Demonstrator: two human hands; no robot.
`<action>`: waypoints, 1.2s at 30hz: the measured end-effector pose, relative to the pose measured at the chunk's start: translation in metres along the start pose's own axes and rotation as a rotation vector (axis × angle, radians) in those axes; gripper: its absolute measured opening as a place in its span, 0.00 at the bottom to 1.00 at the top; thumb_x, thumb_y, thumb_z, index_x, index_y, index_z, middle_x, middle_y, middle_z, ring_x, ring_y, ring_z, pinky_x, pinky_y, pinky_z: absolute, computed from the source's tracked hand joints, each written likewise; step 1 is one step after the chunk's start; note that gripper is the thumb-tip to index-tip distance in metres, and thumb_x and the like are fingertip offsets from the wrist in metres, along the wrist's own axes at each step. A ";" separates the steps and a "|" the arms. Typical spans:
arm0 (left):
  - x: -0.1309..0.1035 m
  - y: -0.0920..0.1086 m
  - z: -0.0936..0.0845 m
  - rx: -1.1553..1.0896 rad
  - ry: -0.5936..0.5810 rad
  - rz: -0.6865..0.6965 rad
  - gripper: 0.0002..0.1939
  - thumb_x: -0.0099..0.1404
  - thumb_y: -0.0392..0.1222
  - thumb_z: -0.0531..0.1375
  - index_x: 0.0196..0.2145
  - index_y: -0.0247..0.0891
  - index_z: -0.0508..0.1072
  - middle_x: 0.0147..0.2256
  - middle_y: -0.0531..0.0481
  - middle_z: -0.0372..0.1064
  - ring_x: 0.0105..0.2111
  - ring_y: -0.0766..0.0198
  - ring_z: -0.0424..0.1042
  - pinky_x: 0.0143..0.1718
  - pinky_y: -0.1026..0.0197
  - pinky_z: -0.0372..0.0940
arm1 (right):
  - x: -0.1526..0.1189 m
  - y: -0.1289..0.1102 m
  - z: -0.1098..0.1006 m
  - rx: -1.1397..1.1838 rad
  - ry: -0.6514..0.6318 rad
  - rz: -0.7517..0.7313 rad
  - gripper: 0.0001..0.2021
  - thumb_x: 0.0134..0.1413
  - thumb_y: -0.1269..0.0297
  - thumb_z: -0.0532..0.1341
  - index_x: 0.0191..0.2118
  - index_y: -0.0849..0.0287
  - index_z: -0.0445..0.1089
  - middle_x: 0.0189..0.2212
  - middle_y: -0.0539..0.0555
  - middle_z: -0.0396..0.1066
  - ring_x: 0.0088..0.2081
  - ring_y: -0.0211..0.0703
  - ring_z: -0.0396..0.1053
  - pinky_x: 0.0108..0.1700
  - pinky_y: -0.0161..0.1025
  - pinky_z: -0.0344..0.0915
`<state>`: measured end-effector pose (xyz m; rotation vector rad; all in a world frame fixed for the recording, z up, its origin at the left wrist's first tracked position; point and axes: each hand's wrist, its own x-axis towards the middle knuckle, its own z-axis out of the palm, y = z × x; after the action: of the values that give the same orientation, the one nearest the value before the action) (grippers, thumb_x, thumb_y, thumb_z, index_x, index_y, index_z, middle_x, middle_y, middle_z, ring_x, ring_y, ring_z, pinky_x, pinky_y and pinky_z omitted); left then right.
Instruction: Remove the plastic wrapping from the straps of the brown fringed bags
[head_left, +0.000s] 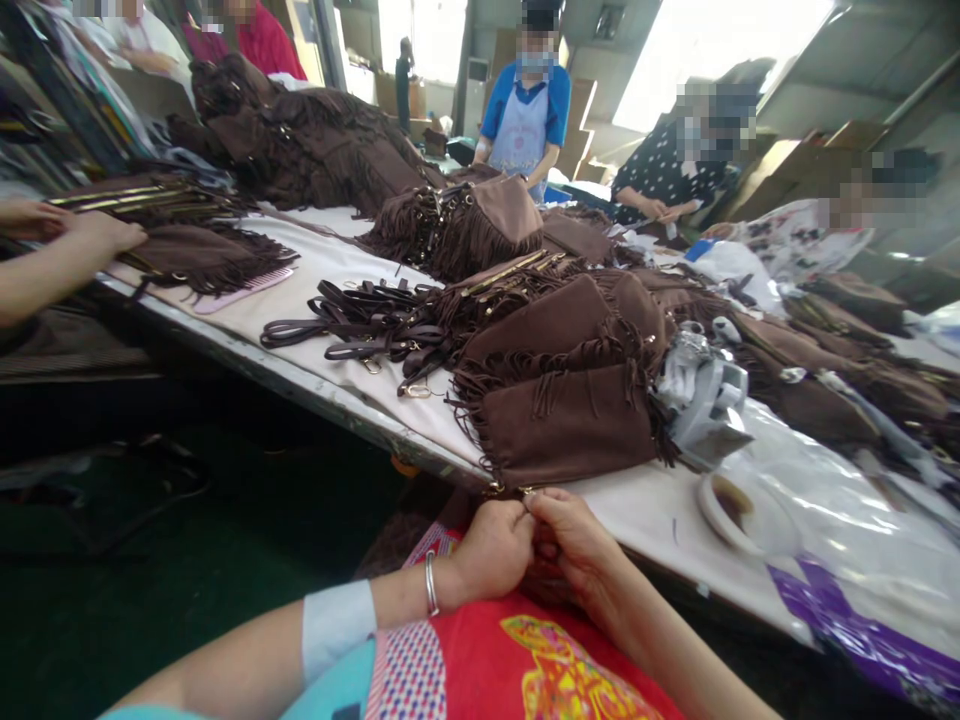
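Note:
A brown fringed bag [570, 425] lies flat at the table's near edge, in front of me, with small gold-coloured clasps at its near edge. My left hand [495, 548] and my right hand [574, 545] meet at those clasps, both with fingers pinched together. What lies between the fingertips is too small and hidden to make out. Behind this bag rests another brown fringed bag [540, 325]. Dark looped straps [375, 325] with gold hooks lie to the left of the bags.
Heaps of brown bags [315, 150] fill the table's far side. Right of my hands are a tape dispenser [709, 400], a white bowl [742, 515] with brown contents, and plastic sheeting [840, 520]. Several people stand around; one person's hands [105, 232] touch bags at left.

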<state>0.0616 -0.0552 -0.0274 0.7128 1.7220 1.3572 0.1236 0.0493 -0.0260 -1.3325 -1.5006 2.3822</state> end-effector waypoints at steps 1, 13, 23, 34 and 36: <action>0.000 0.001 0.000 -0.029 -0.015 -0.041 0.18 0.66 0.45 0.49 0.22 0.37 0.66 0.20 0.52 0.63 0.21 0.67 0.61 0.23 0.64 0.56 | 0.001 0.001 0.000 -0.016 0.024 -0.005 0.13 0.31 0.60 0.66 0.20 0.57 0.59 0.09 0.41 0.55 0.11 0.29 0.50 0.13 0.29 0.44; -0.004 -0.001 -0.005 0.076 0.007 0.092 0.19 0.69 0.48 0.47 0.24 0.37 0.65 0.23 0.50 0.65 0.23 0.66 0.61 0.25 0.63 0.54 | 0.003 0.008 -0.014 0.001 -0.159 -0.129 0.19 0.41 0.49 0.68 0.24 0.59 0.63 0.14 0.42 0.57 0.16 0.29 0.50 0.18 0.30 0.49; -0.003 -0.011 -0.011 0.873 0.008 0.403 0.17 0.69 0.36 0.45 0.34 0.33 0.72 0.30 0.37 0.73 0.28 0.56 0.71 0.29 0.58 0.61 | -0.013 0.009 -0.021 -0.159 -0.014 -0.187 0.20 0.44 0.46 0.67 0.27 0.61 0.69 0.15 0.43 0.56 0.17 0.29 0.46 0.18 0.30 0.43; -0.006 -0.005 -0.010 0.986 -0.102 0.416 0.13 0.60 0.30 0.49 0.37 0.28 0.72 0.30 0.31 0.72 0.28 0.48 0.73 0.28 0.51 0.66 | 0.000 0.002 -0.009 -0.646 0.122 -0.442 0.13 0.47 0.56 0.57 0.19 0.58 0.65 0.18 0.50 0.65 0.25 0.41 0.60 0.28 0.36 0.54; -0.007 -0.005 -0.010 0.939 -0.113 0.445 0.11 0.62 0.33 0.50 0.36 0.30 0.72 0.30 0.33 0.72 0.28 0.51 0.73 0.28 0.53 0.65 | 0.001 0.002 -0.010 -0.748 0.151 -0.525 0.12 0.49 0.59 0.54 0.19 0.56 0.63 0.19 0.49 0.65 0.25 0.41 0.60 0.28 0.37 0.53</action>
<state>0.0565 -0.0672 -0.0299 1.7286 2.1592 0.6652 0.1304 0.0558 -0.0300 -0.9569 -2.4258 1.4183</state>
